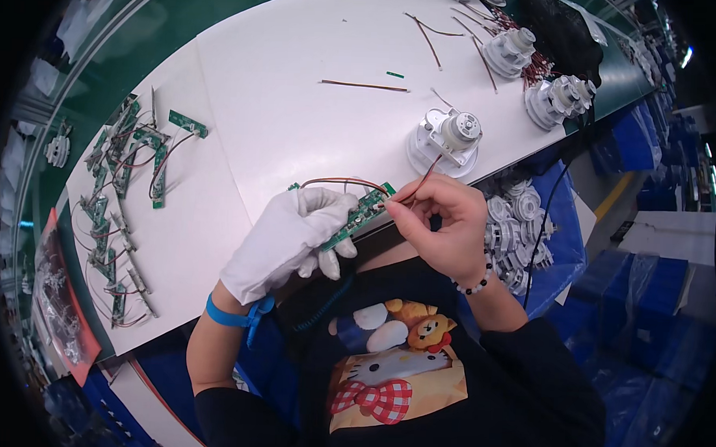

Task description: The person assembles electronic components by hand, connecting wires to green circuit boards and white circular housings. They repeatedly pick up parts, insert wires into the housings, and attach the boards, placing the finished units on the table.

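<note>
Over the tabletop's (274, 142) near edge, a green circuit board (365, 214) is pinched by the gloved left hand (291, 233); at its end, a thin cable (433, 168) is pinched by the bare right hand (450, 227). The board is best kept steady, the cable guided straight, unstrained.

Matt cloth glove (256, 247); smooth plastic motor unit (446, 141); glossy blue sheeting (569, 231).

From where I stand, the white tabletop (267, 126) is brightly lit, with faint, soft shadows. A light (686, 57) glares at the upper right of the frame. Edges bow toward the dark rim, where detail softens.
</note>
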Tool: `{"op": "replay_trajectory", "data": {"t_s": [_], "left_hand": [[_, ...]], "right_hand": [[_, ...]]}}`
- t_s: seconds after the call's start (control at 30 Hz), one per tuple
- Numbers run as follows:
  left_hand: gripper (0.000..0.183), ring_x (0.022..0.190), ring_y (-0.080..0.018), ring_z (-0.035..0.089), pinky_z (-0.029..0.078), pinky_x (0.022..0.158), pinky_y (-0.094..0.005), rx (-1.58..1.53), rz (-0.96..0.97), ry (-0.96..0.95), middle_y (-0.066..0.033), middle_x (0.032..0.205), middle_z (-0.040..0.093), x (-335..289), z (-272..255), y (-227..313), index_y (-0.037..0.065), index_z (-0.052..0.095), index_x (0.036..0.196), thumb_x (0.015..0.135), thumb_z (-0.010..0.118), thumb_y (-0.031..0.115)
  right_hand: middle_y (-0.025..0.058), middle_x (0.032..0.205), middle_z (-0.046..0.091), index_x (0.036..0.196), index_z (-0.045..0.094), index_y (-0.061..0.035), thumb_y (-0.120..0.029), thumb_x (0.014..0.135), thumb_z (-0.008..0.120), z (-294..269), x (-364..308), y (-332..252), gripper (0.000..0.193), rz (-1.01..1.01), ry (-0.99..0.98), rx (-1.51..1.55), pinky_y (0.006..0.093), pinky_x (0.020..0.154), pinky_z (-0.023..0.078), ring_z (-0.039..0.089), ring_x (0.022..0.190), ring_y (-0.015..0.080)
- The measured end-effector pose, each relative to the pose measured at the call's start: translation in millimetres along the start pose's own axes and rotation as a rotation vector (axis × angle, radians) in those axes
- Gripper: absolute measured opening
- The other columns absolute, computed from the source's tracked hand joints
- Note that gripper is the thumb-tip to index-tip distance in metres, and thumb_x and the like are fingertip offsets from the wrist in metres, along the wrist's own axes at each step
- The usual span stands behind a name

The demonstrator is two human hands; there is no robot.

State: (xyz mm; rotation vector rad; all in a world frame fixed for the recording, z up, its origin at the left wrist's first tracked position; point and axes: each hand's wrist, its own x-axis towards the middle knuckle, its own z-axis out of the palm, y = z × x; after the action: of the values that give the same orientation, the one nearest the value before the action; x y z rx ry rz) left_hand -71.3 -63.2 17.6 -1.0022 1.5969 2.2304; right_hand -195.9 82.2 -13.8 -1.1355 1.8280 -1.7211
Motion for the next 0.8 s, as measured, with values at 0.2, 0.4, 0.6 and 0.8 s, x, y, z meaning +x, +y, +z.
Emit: {"op": "replay_trajectory", "data": {"t_s": [0.2,0.4,0.6,0.8], "left_hand": [[0.034,0.040,-0.0071,0.052,0.032,0.032,-0.0150,-0.001,-0.008,0.007,-0.0058,0.064,0.059,-0.4,-0.6,-0.4,-0.004,0.054,0.104,0.090,0.050,0.027],[0.036,0.040,-0.0063,0.052,0.033,0.033,-0.0152,0.018,0.019,0.074,-0.0055,0.063,0.059,-0.8,0.8,-2.1,-0.005,0.055,0.104,0.089,0.050,0.028],[0.037,0.040,-0.0055,0.051,0.033,0.033,-0.0156,0.063,0.006,0.126,-0.0054,0.062,0.059,-4.7,6.7,0.3,-0.006,0.055,0.104,0.089,0.051,0.027],[0.037,0.040,-0.0056,0.051,0.033,0.033,-0.0162,0.094,0.013,0.139,-0.0055,0.061,0.059,-7.2,6.0,-0.1,-0.006,0.055,0.104,0.088,0.051,0.027]], "right_hand": [[0.0021,0.064,0.057,0.072,0.061,0.0024,0.000,0.070,0.065,0.2,0.7,-0.7,0.005,-0.031,0.008,-0.122,0.0169,0.038,0.026,0.040,0.040,0.0011],[0.0031,0.063,0.056,0.071,0.060,0.0020,0.000,0.070,0.065,0.2,2.7,-1.9,0.005,0.012,-0.029,-0.149,0.0184,0.038,0.026,0.038,0.038,0.0030],[0.0026,0.061,0.055,0.071,0.060,0.0017,0.000,0.069,0.065,0.9,3.5,1.1,0.005,-0.013,-0.031,-0.180,0.0194,0.038,0.025,0.037,0.037,0.0035],[0.0026,0.061,0.055,0.071,0.060,0.0017,0.000,0.068,0.065,0.6,4.3,-2.9,0.006,0.015,-0.032,-0.201,0.0195,0.038,0.025,0.035,0.037,0.0038]]}}
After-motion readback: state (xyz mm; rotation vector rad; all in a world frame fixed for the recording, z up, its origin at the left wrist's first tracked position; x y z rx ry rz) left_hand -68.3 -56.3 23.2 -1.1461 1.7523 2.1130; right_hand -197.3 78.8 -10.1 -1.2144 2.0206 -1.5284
